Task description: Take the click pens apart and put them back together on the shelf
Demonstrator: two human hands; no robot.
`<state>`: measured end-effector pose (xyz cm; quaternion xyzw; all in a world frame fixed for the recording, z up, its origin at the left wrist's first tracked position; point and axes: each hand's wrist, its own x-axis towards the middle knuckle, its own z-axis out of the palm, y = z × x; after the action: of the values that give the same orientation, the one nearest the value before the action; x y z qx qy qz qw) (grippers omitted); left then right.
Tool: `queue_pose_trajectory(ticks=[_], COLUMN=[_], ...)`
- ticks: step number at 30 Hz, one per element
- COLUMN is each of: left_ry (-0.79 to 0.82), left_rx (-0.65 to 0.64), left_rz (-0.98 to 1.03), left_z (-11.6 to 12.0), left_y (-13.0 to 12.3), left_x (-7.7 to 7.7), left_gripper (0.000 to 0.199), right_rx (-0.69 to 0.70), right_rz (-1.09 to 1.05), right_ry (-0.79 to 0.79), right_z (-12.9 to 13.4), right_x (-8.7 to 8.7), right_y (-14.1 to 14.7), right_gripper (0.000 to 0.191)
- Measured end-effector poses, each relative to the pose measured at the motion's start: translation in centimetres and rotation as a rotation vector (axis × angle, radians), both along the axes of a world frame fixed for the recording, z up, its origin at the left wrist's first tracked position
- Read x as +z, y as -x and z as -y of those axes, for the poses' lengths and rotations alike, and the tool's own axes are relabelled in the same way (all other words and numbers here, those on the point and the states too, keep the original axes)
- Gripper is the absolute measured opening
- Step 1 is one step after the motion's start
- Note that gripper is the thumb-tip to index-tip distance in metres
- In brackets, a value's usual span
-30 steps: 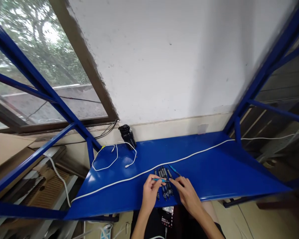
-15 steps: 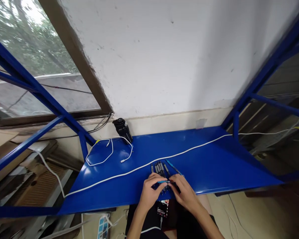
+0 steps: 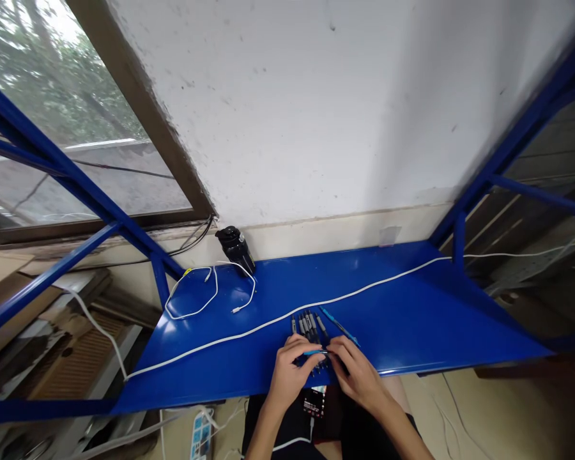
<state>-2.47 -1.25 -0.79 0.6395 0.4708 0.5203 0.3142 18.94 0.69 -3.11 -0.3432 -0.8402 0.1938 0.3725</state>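
Observation:
My left hand [image 3: 290, 374] and my right hand [image 3: 359, 374] meet over the front of a blue metal shelf [image 3: 412, 313]. Between them lies a slim blue pen [image 3: 315, 352], gripped by my left fingers, with my right fingertips closed on its right end. Under and behind my hands, several dark pens [image 3: 308, 326] lie side by side, their lower ends hidden by my fingers. Just right of that row rests a second blue pen [image 3: 339, 327], close to my right hand but apart from it.
A long white cable [image 3: 287, 322] runs across the shelf behind the pens. Further left lie a looped white charging cable [image 3: 191, 306] and a black bottle [image 3: 236, 250] against the wall. A power strip [image 3: 201, 434] sits on the floor below.
My hands have drawn closer together around the blue pen's right end. The whole view has shifted slightly, so the shelf sits a little lower and further left.

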Motion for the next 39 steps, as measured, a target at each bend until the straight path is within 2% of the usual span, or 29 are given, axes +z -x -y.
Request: queue_pose_trajectory(ticks=[5,14,21,26,32,39], left_ry=[0.011,-0.002,-0.024,-0.029,-0.012,-0.044], left_rx=[0.014,-0.003,-0.036,-0.028,-0.024,-0.009], left_rz=[-0.021,0.002,-0.002,0.005,-0.037,0.019], left_z=[0.03,-0.19,-0.24,-0.36,-0.27,-0.37], left_y=[0.07,0.28,0.24,0.25,0.24,0.12], left_x=[-0.03,0.14,0.26,0.16,0.05,0.09], left_gripper=[0.011,0.006,0.006,0.005,0.010,0.008], right_rx=[0.021,0.034,-0.006,-0.019,-0.048,-0.016], right_rz=[0.021,0.095,0.018,0.097,0.019,0.062], right_ry=[-0.031,-0.075,-0.063,-0.076,-0.057,-0.077], right_z=[-0.13,-0.24,-0.23,-0.18,-0.14,-0.26], right_x=[-0.61,-0.34,-0.31,0.16,0.18,0.34], right_y=[-0.22,-0.52,-0.05,-0.14,0.04,-0.10], right_gripper=[0.034,0.046,0.026,0.028,0.028,0.034])
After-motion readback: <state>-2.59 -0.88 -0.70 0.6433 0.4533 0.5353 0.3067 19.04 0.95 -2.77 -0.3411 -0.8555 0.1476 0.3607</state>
